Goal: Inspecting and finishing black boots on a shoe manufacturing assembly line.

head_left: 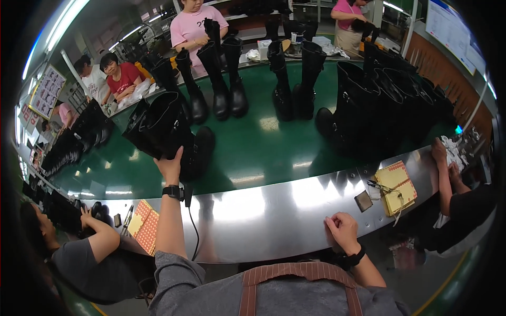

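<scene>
My left hand (169, 167) is stretched forward and grips a tall black boot (197, 152) from its near side, with some fingers hidden against the dark leather. That boot stands on the green table among other boots, its buckled shaft leaning left. A second wide shaft overlaps it, so I cannot tell exactly where one boot ends and the other begins. Over the metal front strip (263, 210), my right hand (343, 230) is curled with thumb and fingers together, and nothing shows in it.
Upright black boots (303, 79) stand farther back on the green table (253, 142). A dense group of boots (369, 110) fills the right. Yellow paper cards (395, 189) and a small block (363, 200) lie at right, more cards (142, 224) at left. Co-workers sit either side and stand opposite.
</scene>
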Tool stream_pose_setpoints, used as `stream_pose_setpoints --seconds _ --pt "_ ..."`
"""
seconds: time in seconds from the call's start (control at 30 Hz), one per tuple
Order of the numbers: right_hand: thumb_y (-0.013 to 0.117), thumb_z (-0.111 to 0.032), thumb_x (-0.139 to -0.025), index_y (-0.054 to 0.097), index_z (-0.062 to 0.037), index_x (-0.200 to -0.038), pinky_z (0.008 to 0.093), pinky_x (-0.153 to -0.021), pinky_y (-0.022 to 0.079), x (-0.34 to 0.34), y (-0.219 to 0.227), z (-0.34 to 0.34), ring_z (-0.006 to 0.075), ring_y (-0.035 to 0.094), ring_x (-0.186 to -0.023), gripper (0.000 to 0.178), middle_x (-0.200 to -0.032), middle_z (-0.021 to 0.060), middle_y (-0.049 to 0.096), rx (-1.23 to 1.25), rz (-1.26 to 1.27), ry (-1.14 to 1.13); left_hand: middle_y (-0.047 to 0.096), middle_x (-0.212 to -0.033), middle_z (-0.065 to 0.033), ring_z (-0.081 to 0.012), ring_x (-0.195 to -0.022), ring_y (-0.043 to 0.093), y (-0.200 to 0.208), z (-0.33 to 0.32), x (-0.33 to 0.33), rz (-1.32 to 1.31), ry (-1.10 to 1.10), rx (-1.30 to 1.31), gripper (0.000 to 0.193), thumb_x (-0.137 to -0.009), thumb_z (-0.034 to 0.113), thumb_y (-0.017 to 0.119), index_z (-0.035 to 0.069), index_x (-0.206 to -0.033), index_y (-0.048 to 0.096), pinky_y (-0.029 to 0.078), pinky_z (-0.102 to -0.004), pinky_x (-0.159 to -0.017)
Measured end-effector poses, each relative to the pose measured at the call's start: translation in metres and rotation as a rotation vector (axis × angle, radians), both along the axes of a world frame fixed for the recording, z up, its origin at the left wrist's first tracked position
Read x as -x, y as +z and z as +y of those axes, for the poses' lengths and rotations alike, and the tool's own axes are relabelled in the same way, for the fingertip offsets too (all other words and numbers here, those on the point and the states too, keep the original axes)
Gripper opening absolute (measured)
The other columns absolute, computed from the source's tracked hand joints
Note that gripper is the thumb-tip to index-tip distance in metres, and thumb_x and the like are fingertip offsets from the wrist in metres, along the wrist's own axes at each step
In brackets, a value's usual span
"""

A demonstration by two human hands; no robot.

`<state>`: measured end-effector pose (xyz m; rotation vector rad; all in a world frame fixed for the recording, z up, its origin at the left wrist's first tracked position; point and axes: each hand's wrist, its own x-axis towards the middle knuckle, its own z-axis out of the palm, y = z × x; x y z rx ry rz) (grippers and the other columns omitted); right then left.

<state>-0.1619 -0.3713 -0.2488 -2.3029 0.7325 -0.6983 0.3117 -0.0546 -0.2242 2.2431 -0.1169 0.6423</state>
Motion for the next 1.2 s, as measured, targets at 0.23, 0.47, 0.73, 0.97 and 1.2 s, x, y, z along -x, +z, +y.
stream_pose_setpoints --seconds 0.23,0.47,0.73,0.97,1.2 --pt "0.075 -0.024 -0.079 0.065 -0.0074 -0.094 0.0359 -0.074 0.045 -0.093 0.119 -0.037 0.0253 0.058 -0.087 0.024 -0.091 0.0063 0.062 0.415 -0.202 0.372 0.055 -0.108 -0.0113 -0.0243 -0.101 0.057 -0.003 -0.048 0.113 0.021 -0.163 0.862 0.031 -0.089 0.013 0.066 0.003 -0.117 0.056 0.047 -0.0373 -0.091" --pt "0.071 -0.047 -0.079 0.056 -0.0244 -0.131 0.0466 -0.103 0.035 -0.285 0.215 -0.086 0.0359 0.043 -0.124 0.059 -0.133 0.0186 0.047 0.979 -0.100 0.290 0.062 -0.094 -0.0091 -0.0211 -0.084 0.064 -0.052 -0.090 0.202 0.950 -0.827 1.205 0.017 -0.091 0.004 0.061 0.001 -0.107 0.057 0.056 -0.0351 -0.076" --pt "0.061 -0.084 -0.063 0.031 -0.0467 -0.145 0.0682 -0.108 0.020 -0.378 0.245 -0.173 0.0549 0.020 -0.139 0.095 -0.152 0.0327 0.018 0.587 0.456 0.149 0.062 -0.091 -0.0123 -0.0249 -0.084 0.064 -0.060 -0.084 0.186 1.089 -0.845 1.279 0.016 -0.097 0.011 0.053 0.000 -0.109 0.054 0.057 -0.0405 -0.078" --pt "0.064 -0.082 -0.061 0.044 -0.0410 -0.140 0.0777 -0.101 0.018 -0.404 0.240 -0.163 0.0476 0.033 -0.136 0.091 -0.148 0.0221 0.032 0.557 0.489 0.139 0.060 -0.092 -0.0093 -0.0203 -0.084 0.064 -0.058 -0.091 0.197 1.043 -0.830 1.108 0.016 -0.097 0.010 0.055 -0.001 -0.108 0.055 0.057 -0.0347 -0.077" --pt "0.062 -0.068 -0.076 0.054 -0.0265 -0.127 0.0742 -0.100 0.025 -0.418 0.245 -0.178 0.0459 0.043 -0.127 0.067 -0.135 0.0218 0.047 0.452 0.399 0.065 0.061 -0.090 -0.0119 -0.0216 -0.082 0.065 -0.057 -0.092 0.196 1.043 -0.846 1.087 0.015 -0.097 0.009 0.051 -0.002 -0.108 0.054 0.059 -0.0372 -0.077"
